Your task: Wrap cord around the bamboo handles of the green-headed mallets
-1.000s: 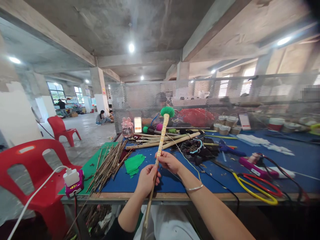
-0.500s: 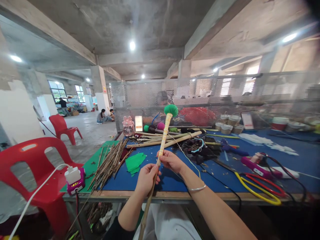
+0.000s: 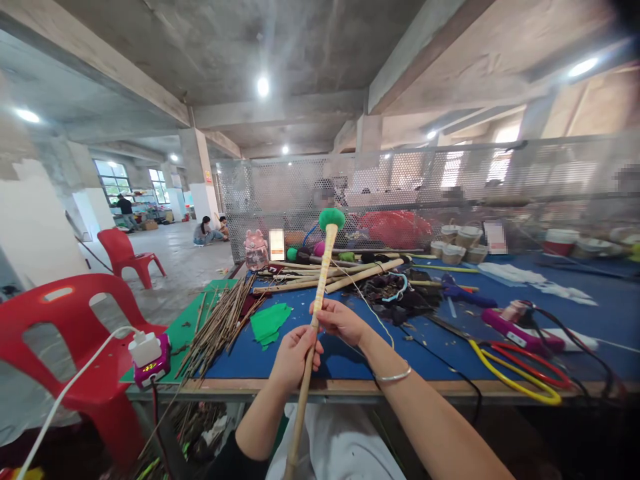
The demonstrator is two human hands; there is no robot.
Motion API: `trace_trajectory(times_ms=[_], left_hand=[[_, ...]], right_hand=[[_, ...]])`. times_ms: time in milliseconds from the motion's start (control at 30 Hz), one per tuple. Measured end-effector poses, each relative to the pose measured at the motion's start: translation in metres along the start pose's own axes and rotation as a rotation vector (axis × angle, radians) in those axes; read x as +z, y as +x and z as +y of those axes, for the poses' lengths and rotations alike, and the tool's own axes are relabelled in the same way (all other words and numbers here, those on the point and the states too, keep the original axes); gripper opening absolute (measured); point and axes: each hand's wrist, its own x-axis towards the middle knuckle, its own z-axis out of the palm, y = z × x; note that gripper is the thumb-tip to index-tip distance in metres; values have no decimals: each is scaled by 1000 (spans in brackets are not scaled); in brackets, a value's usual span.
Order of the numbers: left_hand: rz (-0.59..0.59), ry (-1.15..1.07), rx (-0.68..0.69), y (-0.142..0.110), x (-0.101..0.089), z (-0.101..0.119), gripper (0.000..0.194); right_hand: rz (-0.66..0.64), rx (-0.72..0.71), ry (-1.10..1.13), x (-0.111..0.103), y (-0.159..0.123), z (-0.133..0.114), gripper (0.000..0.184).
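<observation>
I hold a long bamboo stick (image 3: 323,277) almost upright over the near edge of a blue table (image 3: 345,365). Its top carries a round green felt head (image 3: 332,218), and pale cord is wound down the upper shaft. My left hand (image 3: 295,355) is wrapped round the bare stick below the winding. My right hand (image 3: 340,320) pinches the stick at the lower end of the winding, just above the left hand. A thin pale cord (image 3: 367,308) trails from there across the table. A silver bangle (image 3: 394,377) sits on my right wrist.
A bundle of thin sticks (image 3: 220,323) and green felt scraps (image 3: 270,322) lie to the left. Thicker bamboo rods (image 3: 320,280) lie behind. A pink glue gun (image 3: 515,327) with red and yellow cables (image 3: 520,380) lies to the right. Red chairs (image 3: 65,347) stand on the left. A mesh screen (image 3: 400,193) backs the table.
The stick has swung a little: its green head moved left and its lower end shifted right. Both hands kept their grip at about the same place.
</observation>
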Motion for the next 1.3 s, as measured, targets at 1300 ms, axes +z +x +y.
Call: trace_trajectory(times_ms=[1300], left_hand=[[45,-7,-267,11,-4,22,40]], right_hand=[[-107,45,-297,12,0,6,29]])
